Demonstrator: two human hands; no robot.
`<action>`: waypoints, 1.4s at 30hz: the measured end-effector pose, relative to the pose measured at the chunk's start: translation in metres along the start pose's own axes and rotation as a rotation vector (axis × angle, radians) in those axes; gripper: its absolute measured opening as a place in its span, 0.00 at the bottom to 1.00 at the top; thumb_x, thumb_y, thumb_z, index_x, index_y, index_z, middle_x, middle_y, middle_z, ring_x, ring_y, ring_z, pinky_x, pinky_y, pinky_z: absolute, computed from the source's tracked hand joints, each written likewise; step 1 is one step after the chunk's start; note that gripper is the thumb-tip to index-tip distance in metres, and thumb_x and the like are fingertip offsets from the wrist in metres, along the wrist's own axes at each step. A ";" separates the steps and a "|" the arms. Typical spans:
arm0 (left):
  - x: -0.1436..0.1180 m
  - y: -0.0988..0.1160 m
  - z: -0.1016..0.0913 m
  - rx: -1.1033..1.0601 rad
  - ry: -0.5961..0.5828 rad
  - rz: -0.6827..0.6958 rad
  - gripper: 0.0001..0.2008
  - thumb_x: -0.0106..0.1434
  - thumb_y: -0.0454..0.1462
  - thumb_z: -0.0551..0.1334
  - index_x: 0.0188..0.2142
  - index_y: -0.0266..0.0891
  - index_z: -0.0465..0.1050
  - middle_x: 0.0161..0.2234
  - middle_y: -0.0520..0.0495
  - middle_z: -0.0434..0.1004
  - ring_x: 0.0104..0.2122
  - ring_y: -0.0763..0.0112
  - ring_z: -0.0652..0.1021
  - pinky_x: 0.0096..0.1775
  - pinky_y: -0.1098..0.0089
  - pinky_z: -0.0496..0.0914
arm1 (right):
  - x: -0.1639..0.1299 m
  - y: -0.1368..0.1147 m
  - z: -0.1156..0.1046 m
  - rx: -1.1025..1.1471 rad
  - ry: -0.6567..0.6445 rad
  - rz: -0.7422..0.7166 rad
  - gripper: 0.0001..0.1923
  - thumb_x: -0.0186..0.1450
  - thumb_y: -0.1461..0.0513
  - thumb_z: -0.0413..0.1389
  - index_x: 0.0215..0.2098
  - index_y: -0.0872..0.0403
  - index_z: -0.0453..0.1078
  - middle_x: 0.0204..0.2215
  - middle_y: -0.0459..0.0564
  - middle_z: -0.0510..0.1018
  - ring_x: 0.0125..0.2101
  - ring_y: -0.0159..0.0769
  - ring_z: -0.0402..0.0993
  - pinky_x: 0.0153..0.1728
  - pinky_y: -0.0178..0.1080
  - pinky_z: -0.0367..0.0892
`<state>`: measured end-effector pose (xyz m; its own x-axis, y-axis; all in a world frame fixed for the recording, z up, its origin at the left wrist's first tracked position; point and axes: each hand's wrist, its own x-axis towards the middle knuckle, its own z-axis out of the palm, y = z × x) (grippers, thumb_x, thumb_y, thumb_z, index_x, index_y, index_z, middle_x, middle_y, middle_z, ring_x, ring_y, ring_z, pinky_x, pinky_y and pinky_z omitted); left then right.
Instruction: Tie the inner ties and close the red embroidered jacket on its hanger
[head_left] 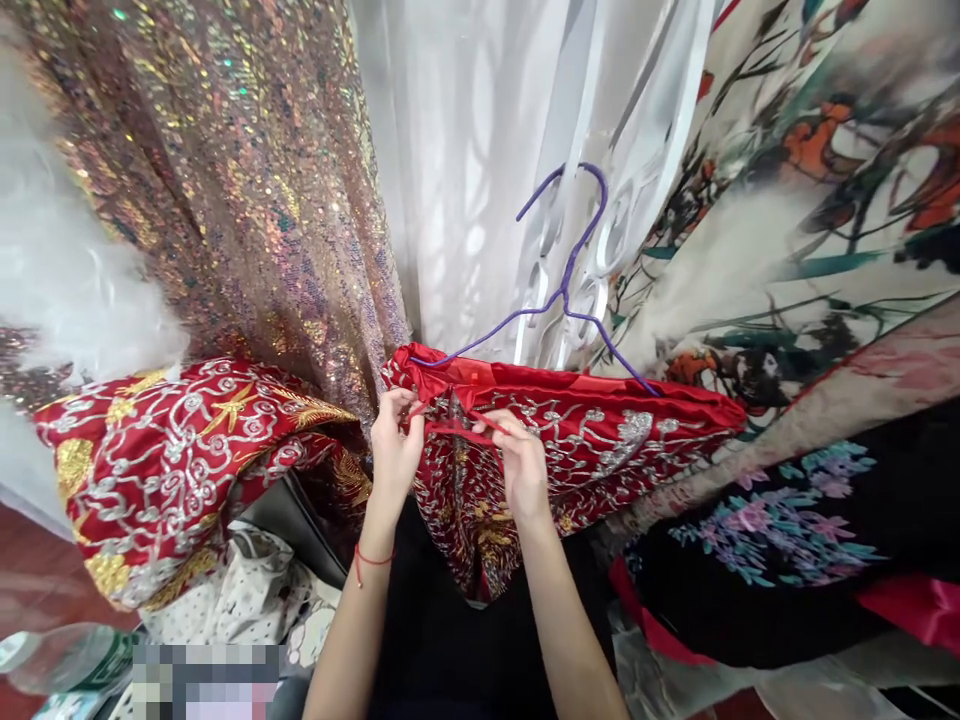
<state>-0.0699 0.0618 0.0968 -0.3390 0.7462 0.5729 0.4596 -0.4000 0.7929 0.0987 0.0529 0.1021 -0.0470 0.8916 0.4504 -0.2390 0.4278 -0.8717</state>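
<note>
A red skirt-like garment (592, 440) with silver and gold embroidery hangs from a purple wire hanger (564, 290), its red waistband spread along the hanger's lower part. A thin red tie (459, 431) runs across the front of the waistband. My left hand (397, 440) pinches the tie near the garment's left end. On the other side of the front opening, my right hand (521, 465) has its fingers closed on the tie too. A red string bracelet circles my left wrist.
A red embroidered garment (187, 470) is heaped at left above a spotted cloth (255, 580) and a plastic bottle (75, 655). Sequined fabric (247, 180) and a printed cloth (817, 180) hang behind. Black floral fabric (787, 520) lies right.
</note>
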 end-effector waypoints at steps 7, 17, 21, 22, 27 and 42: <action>-0.003 -0.014 -0.011 -0.535 -0.079 -0.382 0.12 0.62 0.45 0.62 0.40 0.40 0.70 0.28 0.52 0.73 0.27 0.74 0.76 0.33 0.71 0.73 | -0.009 -0.005 -0.023 -0.139 0.213 0.036 0.25 0.66 0.52 0.57 0.18 0.50 0.50 0.17 0.39 0.50 0.19 0.29 0.47 0.22 0.36 0.49; -0.008 0.004 -0.024 0.002 -0.088 0.043 0.21 0.63 0.42 0.66 0.54 0.42 0.67 0.37 0.48 0.73 0.33 0.71 0.74 0.38 0.69 0.71 | -0.009 -0.015 -0.034 -0.567 0.122 -0.003 0.16 0.66 0.54 0.57 0.25 0.51 0.64 0.18 0.38 0.58 0.19 0.27 0.55 0.23 0.33 0.54; 0.019 0.033 -0.019 0.421 -0.015 0.451 0.27 0.63 0.40 0.66 0.61 0.45 0.66 0.64 0.36 0.62 0.63 0.51 0.65 0.59 0.52 0.65 | 0.010 -0.014 0.003 -0.639 0.032 -0.002 0.09 0.68 0.55 0.55 0.37 0.52 0.71 0.19 0.39 0.69 0.19 0.28 0.65 0.26 0.32 0.60; 0.027 0.038 -0.019 0.500 -0.033 0.525 0.20 0.65 0.39 0.65 0.56 0.45 0.70 0.65 0.38 0.61 0.66 0.50 0.62 0.61 0.50 0.62 | 0.016 -0.014 0.013 -0.650 0.050 0.003 0.10 0.68 0.55 0.55 0.38 0.52 0.72 0.19 0.39 0.70 0.19 0.29 0.66 0.26 0.33 0.60; 0.050 0.056 -0.023 0.518 -0.202 0.730 0.05 0.71 0.37 0.59 0.39 0.43 0.74 0.46 0.49 0.81 0.52 0.65 0.77 0.58 0.58 0.63 | 0.033 -0.014 0.044 -0.649 0.169 0.070 0.10 0.67 0.55 0.56 0.34 0.53 0.71 0.22 0.43 0.78 0.20 0.32 0.71 0.28 0.34 0.62; 0.061 0.051 -0.021 0.588 -0.073 0.652 0.07 0.71 0.36 0.58 0.42 0.42 0.76 0.41 0.50 0.84 0.43 0.66 0.76 0.48 0.62 0.63 | 0.045 -0.008 0.072 -0.826 0.289 0.148 0.12 0.68 0.58 0.53 0.30 0.53 0.74 0.24 0.48 0.82 0.26 0.39 0.78 0.35 0.37 0.65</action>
<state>-0.0842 0.0759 0.1768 0.1820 0.5053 0.8435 0.8984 -0.4341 0.0662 0.0291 0.0793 0.1431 0.2517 0.9012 0.3527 0.5314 0.1758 -0.8287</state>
